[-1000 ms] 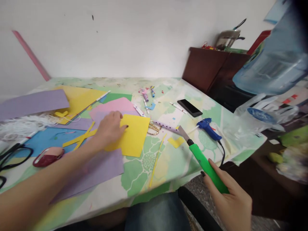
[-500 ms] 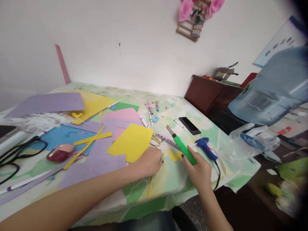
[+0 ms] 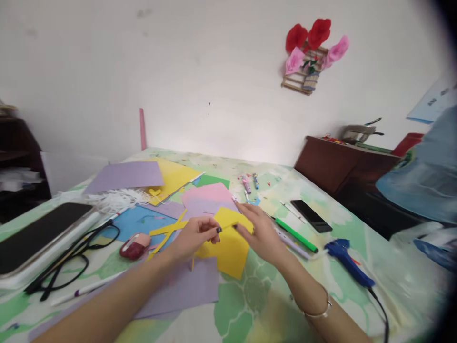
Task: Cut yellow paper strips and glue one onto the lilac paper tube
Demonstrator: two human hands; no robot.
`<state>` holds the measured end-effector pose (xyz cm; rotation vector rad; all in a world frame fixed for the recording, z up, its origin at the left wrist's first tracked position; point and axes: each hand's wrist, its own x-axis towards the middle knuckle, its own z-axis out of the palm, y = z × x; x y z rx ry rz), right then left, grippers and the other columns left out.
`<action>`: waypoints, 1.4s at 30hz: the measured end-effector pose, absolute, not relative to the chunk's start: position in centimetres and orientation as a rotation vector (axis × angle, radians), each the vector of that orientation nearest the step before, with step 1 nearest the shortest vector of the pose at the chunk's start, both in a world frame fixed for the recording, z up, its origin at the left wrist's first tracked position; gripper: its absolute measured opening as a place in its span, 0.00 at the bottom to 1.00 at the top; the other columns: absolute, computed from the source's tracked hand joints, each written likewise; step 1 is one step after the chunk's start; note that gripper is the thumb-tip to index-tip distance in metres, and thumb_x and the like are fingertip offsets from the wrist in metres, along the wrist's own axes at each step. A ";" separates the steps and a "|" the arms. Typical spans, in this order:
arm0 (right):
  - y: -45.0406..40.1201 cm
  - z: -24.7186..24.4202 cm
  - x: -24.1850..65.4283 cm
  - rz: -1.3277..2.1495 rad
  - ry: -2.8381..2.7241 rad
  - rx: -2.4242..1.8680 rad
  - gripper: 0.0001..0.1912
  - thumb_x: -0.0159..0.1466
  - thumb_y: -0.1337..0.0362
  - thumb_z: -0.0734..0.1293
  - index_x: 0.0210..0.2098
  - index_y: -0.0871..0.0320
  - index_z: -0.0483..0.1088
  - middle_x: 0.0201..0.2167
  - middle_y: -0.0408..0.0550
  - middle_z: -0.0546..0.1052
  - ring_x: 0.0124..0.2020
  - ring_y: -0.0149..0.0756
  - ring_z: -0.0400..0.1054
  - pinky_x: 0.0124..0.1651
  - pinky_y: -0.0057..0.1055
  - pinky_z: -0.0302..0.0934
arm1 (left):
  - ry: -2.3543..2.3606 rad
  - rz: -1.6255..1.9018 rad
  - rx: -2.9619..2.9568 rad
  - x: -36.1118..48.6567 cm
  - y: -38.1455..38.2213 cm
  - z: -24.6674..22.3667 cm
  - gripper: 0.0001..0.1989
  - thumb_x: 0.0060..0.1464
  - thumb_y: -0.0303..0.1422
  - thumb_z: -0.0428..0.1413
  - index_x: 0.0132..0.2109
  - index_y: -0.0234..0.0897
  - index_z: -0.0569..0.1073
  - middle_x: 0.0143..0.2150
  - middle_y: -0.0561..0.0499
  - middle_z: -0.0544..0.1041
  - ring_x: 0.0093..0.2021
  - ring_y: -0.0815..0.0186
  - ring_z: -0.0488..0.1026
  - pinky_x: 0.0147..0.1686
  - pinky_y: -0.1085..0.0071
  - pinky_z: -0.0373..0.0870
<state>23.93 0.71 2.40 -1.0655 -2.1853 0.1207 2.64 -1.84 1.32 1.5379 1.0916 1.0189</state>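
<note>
My left hand (image 3: 200, 234) is closed in a pinch on a narrow yellow paper strip (image 3: 228, 226); one part of the strip hangs below the hand. My right hand (image 3: 262, 233) has its fingers stretched out and apart, the thumb tip at the strip's other end; whether it touches the strip I cannot tell. Beneath both hands lies a yellow paper sheet (image 3: 233, 255), partly over purple paper (image 3: 185, 290). A green utility knife (image 3: 296, 235) rests on the table just right of my right hand, beside a purple dotted stick (image 3: 294, 245).
To the right are a black phone (image 3: 310, 215) and a blue glue gun (image 3: 348, 262) with its cord. Crossed yellow strips (image 3: 167, 229), a dark red case (image 3: 134, 246), black glasses (image 3: 80, 259) and a large dark-screened device (image 3: 43, 236) lie left. Pink paper (image 3: 207, 195) is behind.
The green utility knife has left my right hand and lies on the table. My left hand has lifted off the yellow sheet with a strip, and my right hand has come over beside it. The view has shifted left.
</note>
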 end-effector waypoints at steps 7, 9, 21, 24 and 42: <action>3.0 0.6 19.4 1.034 -2.020 -0.807 0.12 0.58 0.55 0.69 0.39 0.54 0.76 0.48 0.53 0.73 0.52 0.43 0.68 0.53 0.43 0.63 | 1.129 1.019 1.448 1.9 -1.8 0.3 0.09 0.45 0.36 0.55 0.31 0.33 0.70 0.22 0.55 0.70 0.25 0.70 0.68 0.30 0.72 0.65; 3.0 -0.2 19.7 1.240 -1.933 -0.789 0.16 0.58 0.53 0.69 0.41 0.55 0.76 0.44 0.53 0.76 0.47 0.41 0.71 0.49 0.42 0.66 | 1.170 1.006 1.443 1.8 -1.7 0.1 0.09 0.46 0.36 0.56 0.30 0.33 0.70 0.22 0.56 0.68 0.24 0.71 0.65 0.27 0.74 0.62; 1.1 -1.7 18.5 1.557 -1.598 -0.880 0.15 0.52 0.61 0.74 0.39 0.57 0.77 0.38 0.49 0.81 0.39 0.38 0.75 0.46 0.37 0.69 | 1.291 0.905 1.474 1.7 -1.5 0.2 0.07 0.49 0.34 0.54 0.28 0.34 0.69 0.21 0.56 0.68 0.23 0.72 0.63 0.24 0.75 0.58; 1.3 -1.9 18.3 1.621 -1.481 -0.892 0.12 0.51 0.60 0.74 0.35 0.56 0.78 0.31 0.47 0.81 0.33 0.36 0.76 0.42 0.34 0.69 | 1.263 0.910 1.434 1.6 -1.4 0.0 0.08 0.50 0.35 0.54 0.29 0.35 0.70 0.22 0.55 0.70 0.23 0.70 0.66 0.25 0.74 0.61; 2.4 -1.4 19.7 1.589 -1.323 -1.079 0.09 0.51 0.61 0.74 0.29 0.59 0.77 0.22 0.47 0.80 0.22 0.32 0.73 0.30 0.30 0.69 | 1.226 0.856 1.377 1.1 -0.5 -0.5 0.08 0.51 0.36 0.55 0.32 0.34 0.73 0.24 0.53 0.74 0.25 0.70 0.70 0.27 0.74 0.66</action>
